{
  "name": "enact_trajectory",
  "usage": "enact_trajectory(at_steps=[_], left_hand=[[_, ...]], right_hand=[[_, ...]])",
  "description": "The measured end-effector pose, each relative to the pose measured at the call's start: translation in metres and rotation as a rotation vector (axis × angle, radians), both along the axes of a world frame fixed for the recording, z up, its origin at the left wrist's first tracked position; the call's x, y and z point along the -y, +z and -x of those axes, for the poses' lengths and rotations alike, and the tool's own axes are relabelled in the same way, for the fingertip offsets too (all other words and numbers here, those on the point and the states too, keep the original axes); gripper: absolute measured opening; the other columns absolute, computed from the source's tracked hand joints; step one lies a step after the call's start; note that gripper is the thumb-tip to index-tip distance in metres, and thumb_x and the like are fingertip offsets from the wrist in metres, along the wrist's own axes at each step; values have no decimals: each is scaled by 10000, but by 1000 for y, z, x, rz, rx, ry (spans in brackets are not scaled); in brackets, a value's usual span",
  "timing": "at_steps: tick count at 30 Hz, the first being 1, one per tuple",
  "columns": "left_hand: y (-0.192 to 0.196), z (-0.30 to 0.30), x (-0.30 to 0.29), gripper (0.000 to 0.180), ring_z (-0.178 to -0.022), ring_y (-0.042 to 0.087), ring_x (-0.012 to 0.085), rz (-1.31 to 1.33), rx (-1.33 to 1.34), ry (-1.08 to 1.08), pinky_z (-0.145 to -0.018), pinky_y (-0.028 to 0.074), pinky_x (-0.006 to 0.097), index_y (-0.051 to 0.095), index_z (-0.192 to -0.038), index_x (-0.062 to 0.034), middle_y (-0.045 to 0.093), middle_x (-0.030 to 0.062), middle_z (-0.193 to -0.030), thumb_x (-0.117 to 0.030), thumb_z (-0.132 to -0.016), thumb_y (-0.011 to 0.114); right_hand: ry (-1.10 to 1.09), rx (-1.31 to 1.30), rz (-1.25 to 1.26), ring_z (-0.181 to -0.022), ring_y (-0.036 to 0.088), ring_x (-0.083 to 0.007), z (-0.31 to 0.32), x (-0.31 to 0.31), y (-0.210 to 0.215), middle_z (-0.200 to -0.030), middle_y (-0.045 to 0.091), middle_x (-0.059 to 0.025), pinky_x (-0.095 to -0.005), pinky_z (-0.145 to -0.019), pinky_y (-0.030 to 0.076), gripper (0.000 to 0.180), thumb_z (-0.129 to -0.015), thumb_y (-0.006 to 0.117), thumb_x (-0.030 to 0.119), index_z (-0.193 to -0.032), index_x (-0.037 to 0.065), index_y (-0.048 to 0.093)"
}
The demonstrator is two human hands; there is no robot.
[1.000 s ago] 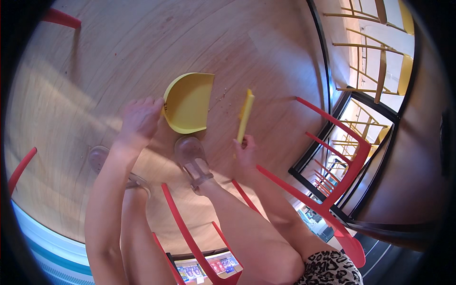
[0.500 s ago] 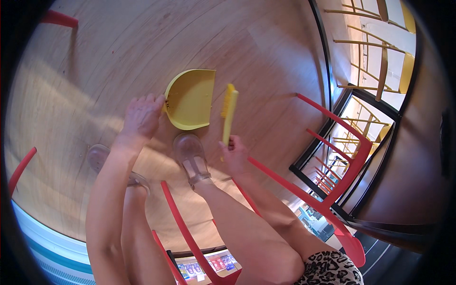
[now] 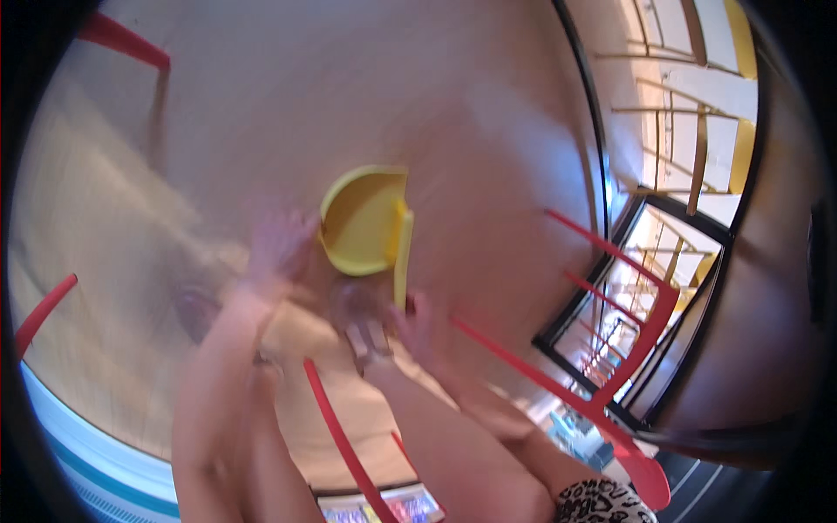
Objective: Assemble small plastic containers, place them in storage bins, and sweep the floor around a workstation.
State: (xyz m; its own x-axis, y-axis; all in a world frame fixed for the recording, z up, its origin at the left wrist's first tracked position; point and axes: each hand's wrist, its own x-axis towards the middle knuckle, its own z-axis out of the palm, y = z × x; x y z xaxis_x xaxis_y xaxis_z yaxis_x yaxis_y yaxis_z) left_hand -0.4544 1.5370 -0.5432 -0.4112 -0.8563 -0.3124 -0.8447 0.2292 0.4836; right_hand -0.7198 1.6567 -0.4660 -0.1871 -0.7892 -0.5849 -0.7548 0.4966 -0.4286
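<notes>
A yellow dustpan (image 3: 359, 218) with a rounded back lies on or just above the wooden floor, its straight edge facing right. My left hand (image 3: 283, 242) is closed at the rounded back of it, where its handle would be; the handle itself is hidden in my fingers. A yellow hand brush (image 3: 404, 253) is held by its lower end in my right hand (image 3: 413, 324). Its bristles are at the dustpan's straight edge and overlap the pan. Both hands are somewhat blurred by motion.
My shoes (image 3: 361, 314) are just below the dustpan. Red chair legs (image 3: 338, 427) stand between my legs, and a red chair frame (image 3: 649, 327) is at the right. Another red leg (image 3: 131, 42) is at the upper left. A black-framed glass panel (image 3: 641, 279) shows chairs.
The brush has moved left and down to the dustpan's open edge; before, it was apart from it. The whole scene has shifted a little downward with the head.
</notes>
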Motion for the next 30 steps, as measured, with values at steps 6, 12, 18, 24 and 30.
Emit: enact_trajectory(at_steps=[6,12,18,24,30], left_hand=[[0,-10,3,359,-889,633,300,-26,-107,24,-776,479,412,598,-1135,-138,621,99,-920,-58,-786,609],[8,-31,5,391,-829,603,384,-53,-412,122,-713,483,456,606,-1179,-123,609,146,-875,-122,-795,681],[3,-61,8,402,-889,618,379,-28,-349,493,-767,495,472,595,-1184,-98,631,145,-927,-133,-802,714],[9,-67,80,396,-970,617,379,78,-312,759,-791,492,472,567,-1276,-80,633,155,-1058,-201,-905,640],[1,-72,140,419,-967,625,381,104,-267,734,-813,498,486,542,-1291,-75,639,155,-1061,-203,-903,639]], right_hand=[[-47,138,128,-804,653,-146,9,15,18,-919,665,-104,-286,-665,535,310,-906,688,133,-1162,-11,586],[-372,278,350,-670,588,-109,26,102,-20,-834,618,-37,-269,-576,501,194,-920,657,78,-1078,1,573],[-95,41,524,-735,645,-196,6,309,-54,-838,661,-100,-343,-666,510,234,-923,663,200,-1029,3,595],[-25,-438,487,-872,693,-357,-44,441,-61,-930,706,-191,-470,-776,531,336,-849,715,324,-987,25,647],[183,-499,422,-868,675,-350,-69,494,-64,-907,697,-191,-436,-782,524,302,-810,736,296,-934,27,676]])
